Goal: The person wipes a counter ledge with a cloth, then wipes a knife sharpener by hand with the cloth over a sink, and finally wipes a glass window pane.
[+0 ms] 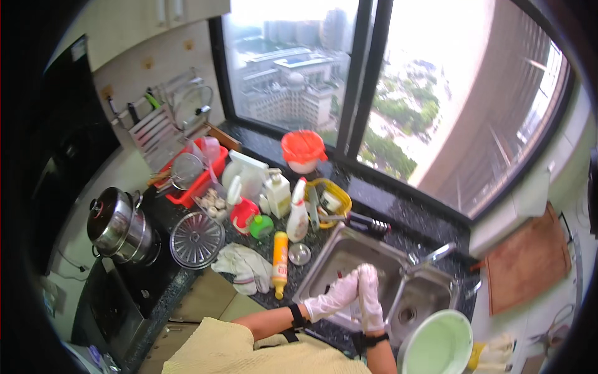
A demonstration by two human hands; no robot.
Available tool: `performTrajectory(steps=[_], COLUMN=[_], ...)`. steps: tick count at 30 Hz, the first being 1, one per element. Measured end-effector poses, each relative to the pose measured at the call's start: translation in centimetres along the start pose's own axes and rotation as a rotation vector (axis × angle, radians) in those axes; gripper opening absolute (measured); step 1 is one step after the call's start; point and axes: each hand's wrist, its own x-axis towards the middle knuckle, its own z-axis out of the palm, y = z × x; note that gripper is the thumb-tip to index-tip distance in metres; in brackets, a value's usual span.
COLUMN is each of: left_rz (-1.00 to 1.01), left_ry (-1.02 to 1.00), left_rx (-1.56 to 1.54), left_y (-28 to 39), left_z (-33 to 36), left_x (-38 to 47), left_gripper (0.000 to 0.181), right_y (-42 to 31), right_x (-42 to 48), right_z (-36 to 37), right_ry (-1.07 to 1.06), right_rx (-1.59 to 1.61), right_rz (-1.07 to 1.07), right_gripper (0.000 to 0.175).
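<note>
Both hands wear thin whitish gloves and dark wrist straps, and they touch each other over the large basin of a steel double sink (343,240). My left hand (332,297) reaches in from the left, its fingers against my right hand (370,294), which points upward. Whether anything lies between the palms is hidden. Small dark and red items lie in the basin behind the hands. A chrome faucet (434,257) stands at the sink's back right. Left of the sink lie an orange-yellow bottle (280,262), a small clear round dish (299,254) and a white cloth (243,266).
Spray bottles (297,219), a yellow basket (343,194) and a red dish rack (219,161) crowd the counter's back. A steel pot (124,229) stands on the stove at left. A pale green-lined basin (437,346) is at the lower right; a wooden cutting board (528,264) hangs beyond.
</note>
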Motion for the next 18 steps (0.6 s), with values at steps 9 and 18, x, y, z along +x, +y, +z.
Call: performTrajectory(steps=[9,18], left_rz=[-0.304,-0.237], left_ry=[-0.868,-0.888], left_rx=[-1.018,-1.96], left_y=[4.1,8.8], left_z=[-3.6,-4.8], left_x=[-0.8,0.8], left_gripper=[0.023,0.031], right_y=[-2.1,-3.6], right_x=[5.7,5.1], right_z=[-6.4,-2.1], right_ry=[-0.723,0.093], right_rx=[0.764,1.915], right_rz=[0.661,-0.174], right_gripper=[0.035,0.035])
